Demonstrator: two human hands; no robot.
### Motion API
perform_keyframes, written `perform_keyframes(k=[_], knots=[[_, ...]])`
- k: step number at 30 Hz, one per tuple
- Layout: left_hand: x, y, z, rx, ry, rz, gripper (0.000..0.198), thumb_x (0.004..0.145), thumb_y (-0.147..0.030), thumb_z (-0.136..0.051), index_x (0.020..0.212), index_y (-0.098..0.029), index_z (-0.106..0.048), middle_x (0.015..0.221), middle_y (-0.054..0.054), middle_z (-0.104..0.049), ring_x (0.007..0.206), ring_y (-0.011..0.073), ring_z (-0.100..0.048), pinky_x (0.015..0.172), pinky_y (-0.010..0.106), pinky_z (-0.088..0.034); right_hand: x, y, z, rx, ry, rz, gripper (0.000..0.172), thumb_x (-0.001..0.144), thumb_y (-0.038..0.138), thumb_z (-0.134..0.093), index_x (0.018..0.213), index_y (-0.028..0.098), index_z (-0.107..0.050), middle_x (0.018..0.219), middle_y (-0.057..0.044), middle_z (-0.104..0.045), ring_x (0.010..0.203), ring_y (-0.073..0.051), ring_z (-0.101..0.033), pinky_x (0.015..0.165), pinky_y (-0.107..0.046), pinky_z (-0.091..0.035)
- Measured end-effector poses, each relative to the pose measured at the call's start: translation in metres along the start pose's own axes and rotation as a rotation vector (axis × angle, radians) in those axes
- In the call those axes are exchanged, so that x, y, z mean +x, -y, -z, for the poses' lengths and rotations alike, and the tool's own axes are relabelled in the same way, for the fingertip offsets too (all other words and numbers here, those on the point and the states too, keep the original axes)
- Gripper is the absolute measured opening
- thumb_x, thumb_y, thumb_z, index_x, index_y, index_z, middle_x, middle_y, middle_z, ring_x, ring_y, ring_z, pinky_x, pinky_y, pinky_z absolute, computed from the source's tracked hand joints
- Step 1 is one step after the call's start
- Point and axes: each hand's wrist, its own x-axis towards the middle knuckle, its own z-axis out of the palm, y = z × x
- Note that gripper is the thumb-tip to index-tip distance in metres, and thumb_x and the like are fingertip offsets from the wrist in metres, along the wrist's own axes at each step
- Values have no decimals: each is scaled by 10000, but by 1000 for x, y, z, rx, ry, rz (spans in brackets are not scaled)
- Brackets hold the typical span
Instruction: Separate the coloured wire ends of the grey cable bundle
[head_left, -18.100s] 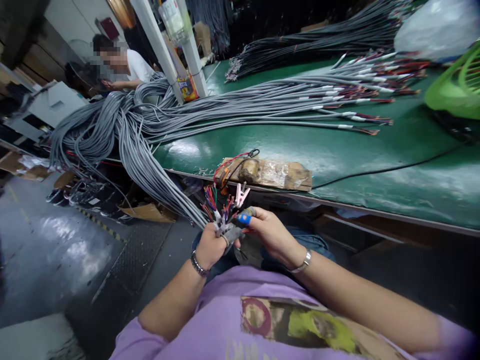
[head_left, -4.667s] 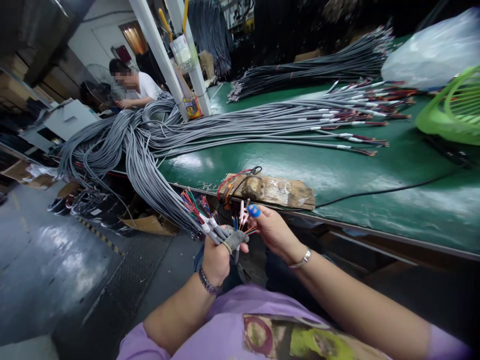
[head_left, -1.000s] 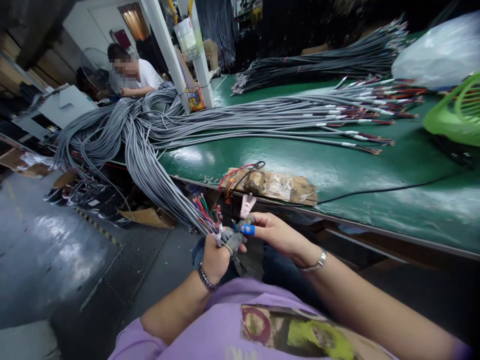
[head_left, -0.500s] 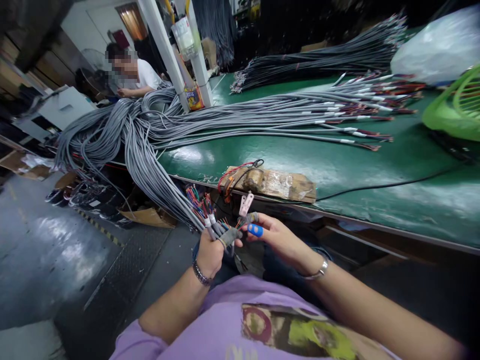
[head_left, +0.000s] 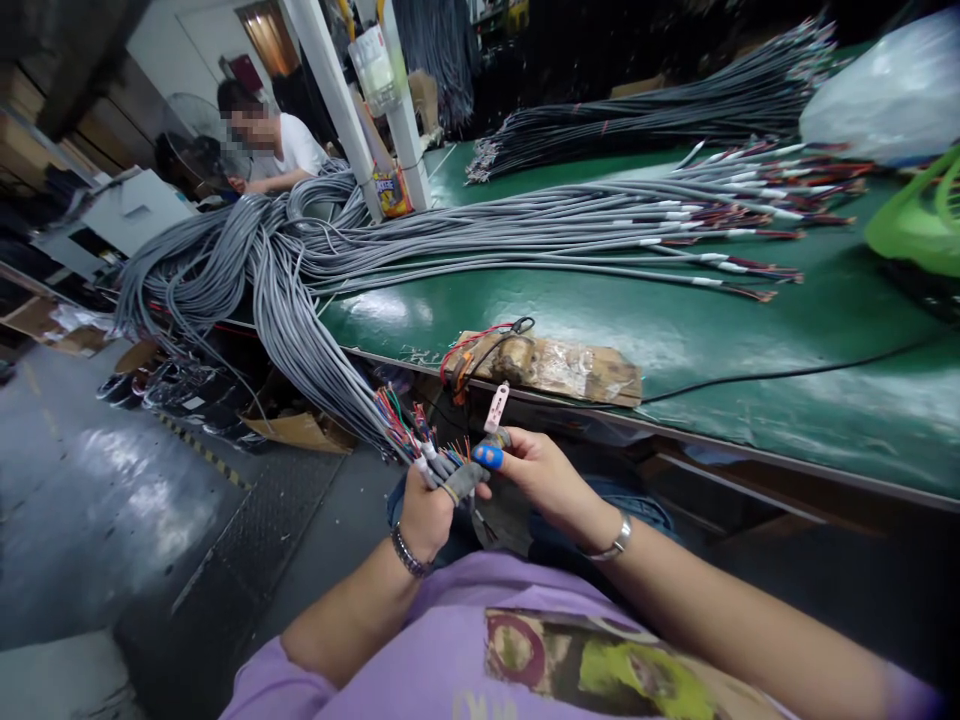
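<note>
Pinched between right fingertips (head_left: 489,456), one capped in blue: the fine coloured wire ends (head_left: 454,450) fanning from the gray cables. Right hand (head_left: 538,475) closed on these, pale clip (head_left: 496,407) sticking up just above. Left hand (head_left: 426,508) clenched round the gray cable bundle (head_left: 300,330), thumb in a gray cot. Bundle trailed up-left onto the green table (head_left: 570,300). Taped wooden block (head_left: 555,362) at table edge, near the hands. Seated beyond, a co-worker (head_left: 274,150)
</note>
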Motion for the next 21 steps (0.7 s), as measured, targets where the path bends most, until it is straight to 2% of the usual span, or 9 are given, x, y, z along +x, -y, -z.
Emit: perform_keyframes(k=[4,8,12,17,19,21], knots=[[2,-1,-2,-59,-45,11,275,706,-398,-726,616,-140,-696,562,53,-676,581,167,-624,605,277,-481,-1,-4,3,-4,-27,7,294,740,448,-708,692,184,-589,548,-2,-641,550,-136,-533,584,-279,-385],[3,-3,-4,-140,-88,31,273,677,-397,-752,619,-140,-678,524,36,-659,540,164,-627,571,274,-484,-2,-4,6,6,-44,15,258,703,406,-749,670,190,-612,580,3,-640,591,-145,-544,625,-287,-413],[2,-7,-4,-185,-115,56,272,648,-392,-776,629,-144,-666,508,25,-646,551,176,-644,557,273,-491,-4,-3,11,12,-1,21,252,674,397,-776,670,183,-643,611,6,-625,619,-137,-535,635,-273,-417],[2,-7,-2,-141,-63,70,291,656,-404,-770,616,-132,-674,501,36,-636,542,174,-636,530,262,-468,-3,-4,20,176,-22,-120,317,640,437,-795,730,164,-661,656,3,-606,562,-96,-487,573,-246,-407],[2,-6,-2,-107,-46,72,286,663,-398,-767,612,-130,-678,500,37,-636,506,156,-607,508,251,-444,-1,-2,19,241,-23,-152,341,620,437,-809,759,164,-660,682,-3,-620,561,-94,-505,562,-240,-409],[2,-5,-2,-63,-26,77,284,676,-391,-758,593,-131,-676,504,37,-638,466,132,-568,484,242,-412,2,3,15,215,31,-144,331,641,424,-800,777,160,-653,681,-8,-637,565,-104,-543,558,-241,-401]])
